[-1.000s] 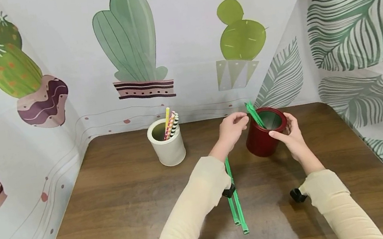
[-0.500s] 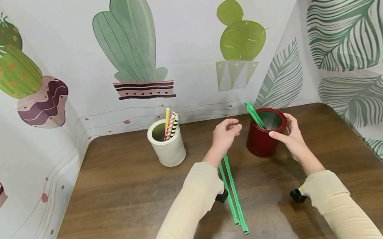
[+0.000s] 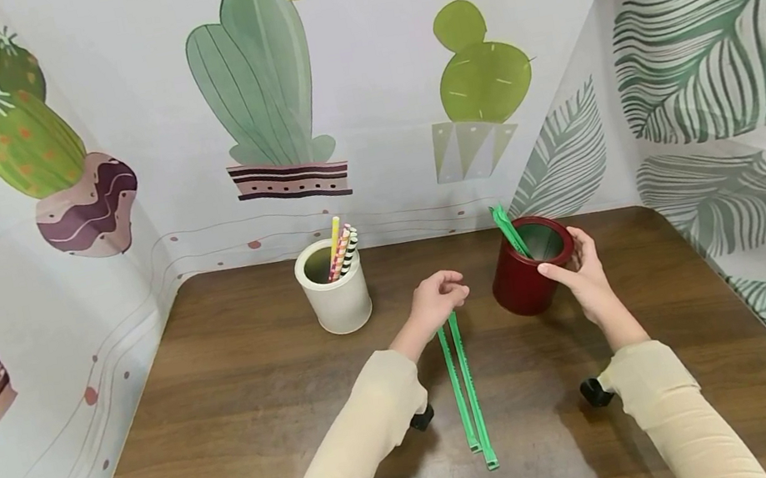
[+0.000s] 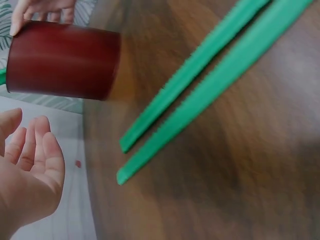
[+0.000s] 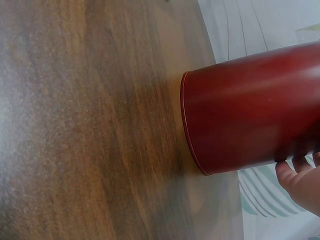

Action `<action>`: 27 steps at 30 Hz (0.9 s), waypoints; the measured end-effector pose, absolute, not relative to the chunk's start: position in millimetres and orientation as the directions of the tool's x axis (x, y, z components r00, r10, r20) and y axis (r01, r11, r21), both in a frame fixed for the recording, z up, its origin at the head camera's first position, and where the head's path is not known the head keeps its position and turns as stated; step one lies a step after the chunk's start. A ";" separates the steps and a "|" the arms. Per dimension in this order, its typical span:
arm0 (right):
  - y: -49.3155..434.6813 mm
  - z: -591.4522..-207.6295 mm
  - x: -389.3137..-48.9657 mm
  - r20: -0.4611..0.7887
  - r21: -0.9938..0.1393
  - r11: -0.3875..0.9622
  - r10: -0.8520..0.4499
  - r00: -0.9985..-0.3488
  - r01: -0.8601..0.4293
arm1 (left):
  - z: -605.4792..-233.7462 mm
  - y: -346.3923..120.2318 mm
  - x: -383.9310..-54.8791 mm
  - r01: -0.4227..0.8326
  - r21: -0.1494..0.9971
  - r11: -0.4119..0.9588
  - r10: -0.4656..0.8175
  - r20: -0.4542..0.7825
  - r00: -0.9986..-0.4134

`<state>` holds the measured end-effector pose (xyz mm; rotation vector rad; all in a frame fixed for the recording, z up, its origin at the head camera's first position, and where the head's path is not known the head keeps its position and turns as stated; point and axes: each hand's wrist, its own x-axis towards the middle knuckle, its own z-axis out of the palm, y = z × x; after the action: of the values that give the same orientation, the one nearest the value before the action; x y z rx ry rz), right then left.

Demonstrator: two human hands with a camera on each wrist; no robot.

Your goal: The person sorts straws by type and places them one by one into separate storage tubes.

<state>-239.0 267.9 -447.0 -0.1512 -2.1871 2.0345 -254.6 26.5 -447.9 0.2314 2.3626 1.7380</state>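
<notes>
My left hand (image 3: 431, 298) is over the table with its fingers loosely bent and nothing between them. Just beneath and to its right lie two long green strips (image 3: 471, 393) that look like wrapped straws, side by side on the wood. My right hand (image 3: 585, 277) holds the dark red cylindrical cup (image 3: 522, 279) at its right side, thumb at the near rim and fingers round the far side. The cup stands upright, and a few green strips (image 3: 510, 233) lean out of its left side. In the left wrist view, my left hand (image 4: 35, 170) is apart from the cup.
A white cup (image 3: 341, 305) stands at the back left of the brown table (image 3: 248, 431), holding several patterned straws (image 3: 343, 250), one of them yellow. Behind the table's back edge hangs a cloth (image 3: 376, 105) printed with cacti and leaves.
My left hand has drawn back from beside the red cup, toward the left and nearer to me, uncovering more of the two green strips. The right hand and red cup have stayed put.
</notes>
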 end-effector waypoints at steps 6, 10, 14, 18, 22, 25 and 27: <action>267.8 -449.0 -239.3 0.059 -0.996 0.071 0.177 -0.982 -0.047 | -465.4 16.4 -250.9 -0.035 0.949 0.312 0.229 -0.111 -0.967; 267.9 -450.2 -239.5 0.068 -0.995 0.081 0.175 -0.982 -0.055 | -477.1 11.8 -248.8 -0.032 0.944 0.330 0.212 -0.107 -0.971; 267.8 -450.2 -239.3 0.069 -0.995 0.080 0.171 -0.983 -0.056 | -486.6 8.9 -245.6 -0.030 0.937 0.348 0.199 -0.105 -0.974; 267.9 -449.2 -238.8 0.065 -0.996 0.075 0.170 -0.983 -0.053 | -491.7 6.2 -241.5 0.000 0.896 0.444 0.176 -0.087 -0.981; 264.5 -442.0 -234.7 0.059 -0.996 0.077 0.165 -0.985 -0.047 | -496.0 4.9 -238.0 0.064 0.811 0.581 0.161 -0.038 -0.986; 263.0 -440.3 -233.4 0.063 -0.996 0.076 0.164 -0.984 -0.051 | -498.7 5.3 -235.6 0.092 0.755 0.650 0.156 -0.014 -0.988; 263.5 -442.2 -234.1 0.071 -0.996 0.073 0.166 -0.984 -0.059 | -499.9 5.9 -234.0 0.094 0.725 0.682 0.148 -0.011 -0.989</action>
<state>-234.1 263.5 -442.2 -0.1092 -2.1731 2.0304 -234.0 5.9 -499.9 0.2028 2.8187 1.2085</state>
